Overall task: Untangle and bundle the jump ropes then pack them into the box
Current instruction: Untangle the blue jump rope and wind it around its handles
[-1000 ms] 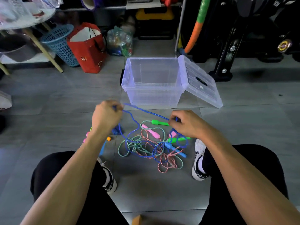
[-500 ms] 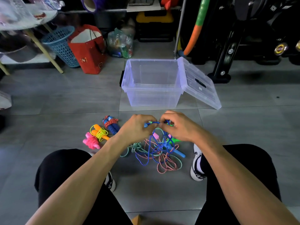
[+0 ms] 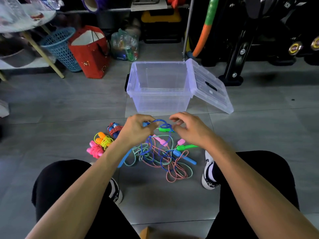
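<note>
The left hand (image 3: 136,129) pinches a loop of the blue rope (image 3: 159,121) between thumb and curled fingers, holding it raised above the floor (image 3: 69,104). The right hand (image 3: 191,130) hovers just beside that loop with its fingers loosely curled; whether its fingertips touch the cord cannot be told from this view. Below both hands lies the tangled pile of ropes (image 3: 164,156): blue, teal and red-white cords crossing one another, with pink, green and blue handles among them. Left of the pile lie three bundled ropes: a blue-handled one wrapped in red cord (image 3: 114,129), an orange-handled one in yellow cord (image 3: 102,139), and a pink one (image 3: 94,150). The clear plastic box (image 3: 159,102) stands beyond the hands, its interior bare, its lid (image 3: 209,85) swung open to the right.
</note>
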`<state>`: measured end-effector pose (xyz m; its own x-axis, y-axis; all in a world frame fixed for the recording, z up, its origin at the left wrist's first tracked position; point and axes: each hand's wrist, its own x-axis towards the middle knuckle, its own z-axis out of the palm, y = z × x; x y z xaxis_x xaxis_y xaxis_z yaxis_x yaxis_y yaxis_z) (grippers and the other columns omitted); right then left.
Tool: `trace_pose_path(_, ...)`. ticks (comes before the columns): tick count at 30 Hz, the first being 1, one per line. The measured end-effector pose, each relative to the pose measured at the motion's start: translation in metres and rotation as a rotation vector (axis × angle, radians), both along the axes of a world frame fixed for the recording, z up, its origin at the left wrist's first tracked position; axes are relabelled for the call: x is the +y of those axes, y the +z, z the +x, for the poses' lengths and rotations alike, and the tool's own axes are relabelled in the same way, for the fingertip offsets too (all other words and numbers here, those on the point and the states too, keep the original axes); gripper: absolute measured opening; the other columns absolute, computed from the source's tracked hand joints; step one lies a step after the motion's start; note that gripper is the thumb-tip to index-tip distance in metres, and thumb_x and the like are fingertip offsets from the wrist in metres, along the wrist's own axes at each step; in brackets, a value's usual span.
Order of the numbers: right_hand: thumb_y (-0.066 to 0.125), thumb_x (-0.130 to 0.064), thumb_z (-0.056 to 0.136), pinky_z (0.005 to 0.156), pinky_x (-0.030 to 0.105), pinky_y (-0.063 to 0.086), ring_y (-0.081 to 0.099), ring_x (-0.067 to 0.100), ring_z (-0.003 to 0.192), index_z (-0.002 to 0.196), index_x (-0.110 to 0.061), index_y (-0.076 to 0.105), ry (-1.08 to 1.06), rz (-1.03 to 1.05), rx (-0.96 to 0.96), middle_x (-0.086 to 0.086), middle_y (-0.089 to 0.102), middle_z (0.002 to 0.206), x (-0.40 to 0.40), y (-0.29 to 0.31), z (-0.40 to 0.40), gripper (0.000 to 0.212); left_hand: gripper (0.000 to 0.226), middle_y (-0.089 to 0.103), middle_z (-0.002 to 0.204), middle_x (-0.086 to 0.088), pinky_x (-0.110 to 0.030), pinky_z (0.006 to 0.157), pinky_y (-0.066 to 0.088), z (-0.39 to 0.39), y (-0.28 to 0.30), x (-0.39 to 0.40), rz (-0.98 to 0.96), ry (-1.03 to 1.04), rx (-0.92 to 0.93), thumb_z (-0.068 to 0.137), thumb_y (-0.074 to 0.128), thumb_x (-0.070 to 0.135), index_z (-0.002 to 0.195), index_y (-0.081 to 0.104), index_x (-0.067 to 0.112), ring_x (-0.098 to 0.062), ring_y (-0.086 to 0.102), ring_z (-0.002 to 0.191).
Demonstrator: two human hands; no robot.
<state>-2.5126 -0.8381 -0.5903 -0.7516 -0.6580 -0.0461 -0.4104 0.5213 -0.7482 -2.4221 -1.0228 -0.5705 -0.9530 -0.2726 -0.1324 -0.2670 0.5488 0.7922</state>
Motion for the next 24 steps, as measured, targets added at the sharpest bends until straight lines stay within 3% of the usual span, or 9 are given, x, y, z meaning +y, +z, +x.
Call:
trace_pose_path(2,0.063,-0.021,0.09,0.078,0.016,0.045,0.06,0.01,0.092,0.11,-0.018,0.067,0.062,-0.023,-0.001,-0.004,0.066,0.104,-0.007,0.001,0.004,0.02,0.024,0.068,0.065,-0.004,-0.02,0.046,0.043,0.001,0.003,0.005,-0.023,-0.075,0.02,0.092,0.065,0.027,0.068,0.067,0.024,-0.003,0.045,0.037)
trace_pose_path(5,0.061,-0.023,0.092,0.073,0.035,0.047,0.059,0.021,0.078,0.091,-0.012,0.068,0.11,0.049,0.044,0.006,0.065,0.081,-0.016,-0.005,0.007,0.013,0.022,0.067,0.069,-0.008,-0.023,0.043,0.041,0.002,0.009,0.005,0.126,-0.08,0.036,0.094,0.063,0.024,0.074,0.07,0.021,-0.011,0.047,0.04)
trace_pose_path(9,0.055,-0.023,0.094,0.056,0.034,0.039,0.045,0.018,0.056,0.073,-0.01,0.06,0.045,0.055,-0.013,0.009,0.058,0.064,-0.018,0.002,0.007,0.026,0.022,0.062,0.061,-0.007,-0.022,0.041,0.039,0.0,0.01,-0.007,0.34,0.17,0.063,0.094,0.063,0.021,0.075,0.07,0.012,-0.022,0.044,0.039)
trace_pose_path(12,0.055,-0.018,0.09,0.056,0.039,0.044,0.043,0.019,0.058,0.072,-0.005,0.059,0.0,0.095,-0.015,0.013,0.053,0.064,-0.014,0.005,0.004,0.023,0.024,0.059,0.058,-0.006,-0.023,0.044,0.04,-0.001,0.008,-0.019,0.468,0.387,0.081,0.093,0.063,0.021,0.072,0.07,0.011,-0.021,0.043,0.044)
trace_pose_path(14,0.054,-0.017,0.088,0.057,0.039,0.041,0.047,0.025,0.062,0.067,-0.008,0.057,-0.012,0.178,0.022,0.007,0.049,0.059,-0.011,0.002,0.002,0.023,0.023,0.059,0.057,-0.005,-0.025,0.047,0.038,-0.002,0.005,-0.024,0.496,0.474,0.049,0.092,0.063,0.021,0.07,0.069,0.012,-0.021,0.043,0.043)
trace_pose_path(17,0.053,-0.017,0.092,0.057,0.039,0.044,0.058,0.034,0.066,0.065,-0.011,0.051,0.016,0.186,-0.034,0.008,0.05,0.061,-0.011,0.002,0.003,0.028,0.015,0.063,0.058,-0.005,-0.02,0.044,0.035,-0.001,-0.007,-0.027,0.273,0.396,-0.169,0.09,0.06,0.02,0.08,0.068,0.012,-0.018,0.041,0.032)
trace_pose_path(19,0.053,-0.017,0.093,0.061,0.044,0.049,0.06,0.036,0.067,0.073,-0.003,0.058,0.053,0.167,-0.05,0.019,0.056,0.07,-0.012,0.003,0.004,0.026,0.023,0.068,0.065,-0.004,-0.02,0.043,0.042,0.004,-0.011,-0.024,-0.018,0.208,-0.321,0.089,0.062,0.028,0.108,0.066,0.017,-0.017,0.051,0.036)
trace_pose_path(22,0.054,-0.022,0.093,0.057,0.041,0.044,0.053,0.027,0.057,0.073,-0.003,0.06,0.091,0.184,-0.01,0.015,0.057,0.065,-0.013,0.004,0.006,0.028,0.065,0.071,0.087,-0.001,-0.031,0.075,0.053,0.011,-0.012,-0.014,-0.291,-0.07,-0.223,0.086,0.066,0.038,0.145,0.037,0.035,-0.023,0.067,0.081)
trace_pose_path(24,0.054,-0.025,0.093,0.055,0.037,0.039,0.046,0.021,0.056,0.073,-0.006,0.06,0.121,0.185,-0.008,0.007,0.056,0.06,-0.015,0.005,0.008,0.029,0.05,0.072,0.085,0.003,-0.031,0.079,0.052,0.01,-0.013,-0.004,-0.244,-0.192,-0.089,0.091,0.061,0.038,0.139,0.045,0.039,-0.02,0.065,0.083)
